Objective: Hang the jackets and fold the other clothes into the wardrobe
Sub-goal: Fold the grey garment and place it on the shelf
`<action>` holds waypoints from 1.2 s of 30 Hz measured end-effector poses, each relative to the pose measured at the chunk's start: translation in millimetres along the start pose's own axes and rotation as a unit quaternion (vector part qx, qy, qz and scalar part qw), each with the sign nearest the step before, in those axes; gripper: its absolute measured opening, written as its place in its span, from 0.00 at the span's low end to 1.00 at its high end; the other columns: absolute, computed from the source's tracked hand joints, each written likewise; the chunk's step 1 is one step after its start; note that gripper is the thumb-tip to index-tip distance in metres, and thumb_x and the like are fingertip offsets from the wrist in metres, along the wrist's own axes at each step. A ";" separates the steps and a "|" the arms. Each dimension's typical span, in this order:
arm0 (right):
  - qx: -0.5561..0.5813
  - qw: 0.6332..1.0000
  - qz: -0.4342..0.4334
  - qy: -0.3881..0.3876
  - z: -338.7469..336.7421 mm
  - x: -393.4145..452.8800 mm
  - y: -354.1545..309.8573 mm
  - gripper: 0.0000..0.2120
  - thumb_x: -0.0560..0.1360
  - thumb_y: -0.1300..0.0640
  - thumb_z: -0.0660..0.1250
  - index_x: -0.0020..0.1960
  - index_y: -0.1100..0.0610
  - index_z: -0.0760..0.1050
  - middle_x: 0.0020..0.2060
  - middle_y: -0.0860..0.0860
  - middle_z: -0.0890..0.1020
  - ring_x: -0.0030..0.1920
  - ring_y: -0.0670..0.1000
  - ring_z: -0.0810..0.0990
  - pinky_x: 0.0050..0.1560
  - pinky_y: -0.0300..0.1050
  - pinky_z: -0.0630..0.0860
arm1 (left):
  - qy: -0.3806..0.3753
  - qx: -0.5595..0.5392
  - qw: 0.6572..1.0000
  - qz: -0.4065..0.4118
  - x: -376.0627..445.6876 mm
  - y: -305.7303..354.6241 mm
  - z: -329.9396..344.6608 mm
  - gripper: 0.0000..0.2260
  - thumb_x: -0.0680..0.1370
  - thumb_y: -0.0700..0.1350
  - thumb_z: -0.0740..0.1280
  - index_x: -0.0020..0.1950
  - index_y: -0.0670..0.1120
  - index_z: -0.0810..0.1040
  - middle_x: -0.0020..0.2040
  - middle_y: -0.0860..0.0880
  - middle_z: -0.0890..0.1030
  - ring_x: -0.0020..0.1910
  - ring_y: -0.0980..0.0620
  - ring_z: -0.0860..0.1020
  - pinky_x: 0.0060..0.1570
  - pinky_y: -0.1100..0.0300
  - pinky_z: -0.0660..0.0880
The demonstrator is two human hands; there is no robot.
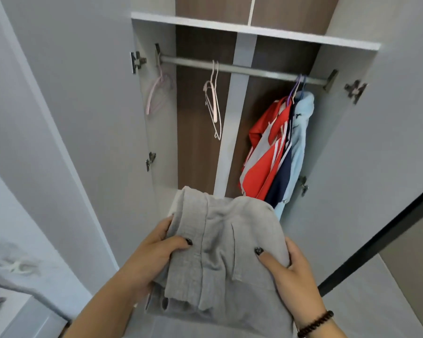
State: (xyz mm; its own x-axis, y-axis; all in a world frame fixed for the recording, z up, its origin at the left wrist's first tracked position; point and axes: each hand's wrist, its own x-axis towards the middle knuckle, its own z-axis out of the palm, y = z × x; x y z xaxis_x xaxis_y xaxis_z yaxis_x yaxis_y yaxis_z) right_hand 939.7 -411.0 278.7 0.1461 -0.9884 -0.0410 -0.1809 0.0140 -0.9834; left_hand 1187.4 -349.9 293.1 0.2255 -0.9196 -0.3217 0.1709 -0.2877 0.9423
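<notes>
I hold a folded grey garment point(226, 242) in front of the open wardrobe point(156, 113). My left hand point(156, 250) grips its left edge with the thumb on top. My right hand point(288, 267) grips its right edge, thumb on top as well. On the metal rail point(239, 69) at the right hang a red-and-white jacket point(261, 152), a navy jacket point(282, 184) and a light blue jacket point(299, 132). Two empty pink hangers point(213, 98) hang near the rail's middle, and another pink hanger point(156, 93) hangs at its left end.
Both wardrobe doors stand open, the left door point(66, 106) and the right door point(381, 142). A white shelf point(254, 30) spans above the rail. A bed edge with clothes point(17, 267) lies at the lower left. A dark door frame point(381, 237) runs at the right.
</notes>
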 end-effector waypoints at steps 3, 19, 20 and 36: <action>-0.004 1.000 -0.029 0.013 -11.3 22.8 -41.2 0.21 0.70 0.54 0.74 0.60 0.43 0.74 0.49 0.36 0.82 0.48 0.37 0.79 0.42 0.31 0.74 | -0.019 0.021 0.999 0.028 11.7 43.0 11.8 0.17 0.76 0.41 0.67 0.60 0.59 0.76 0.49 0.57 0.84 0.51 0.52 0.82 0.47 0.55 0.78; -0.031 0.964 -0.260 0.051 -108.8 197.7 -224.9 0.20 0.71 0.52 0.72 0.61 0.43 0.73 0.52 0.38 0.80 0.52 0.41 0.79 0.52 0.44 0.78 | -0.066 0.093 0.962 0.249 111.2 263.3 131.9 0.30 0.64 0.40 0.70 0.61 0.64 0.74 0.53 0.57 0.83 0.52 0.56 0.82 0.52 0.56 0.77; -0.035 0.960 -0.273 0.050 -114.8 208.2 -234.4 0.21 0.71 0.53 0.72 0.62 0.43 0.73 0.53 0.38 0.80 0.53 0.41 0.79 0.52 0.43 0.78 | -0.065 0.102 0.957 0.265 117.5 272.4 139.7 0.29 0.66 0.40 0.70 0.60 0.66 0.73 0.53 0.58 0.83 0.52 0.58 0.82 0.53 0.56 0.76; -0.175 0.900 -0.360 0.172 -161.2 392.3 -353.8 0.20 0.74 0.57 0.69 0.63 0.47 0.71 0.48 0.39 0.77 0.49 0.44 0.76 0.47 0.32 0.70 | -0.061 0.317 0.857 0.402 270.6 449.5 206.8 0.25 0.74 0.41 0.64 0.67 0.63 0.70 0.58 0.61 0.79 0.58 0.57 0.77 0.60 0.55 0.73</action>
State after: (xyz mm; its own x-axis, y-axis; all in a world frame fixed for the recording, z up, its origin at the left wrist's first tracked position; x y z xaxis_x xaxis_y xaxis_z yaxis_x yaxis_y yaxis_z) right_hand 904.2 -828.0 639.0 0.0499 -0.7112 0.7012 -0.4629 -0.6386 -0.6148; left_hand 1126.9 -783.4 648.7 -0.0829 -0.8992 0.4296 -0.5574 0.3992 0.7280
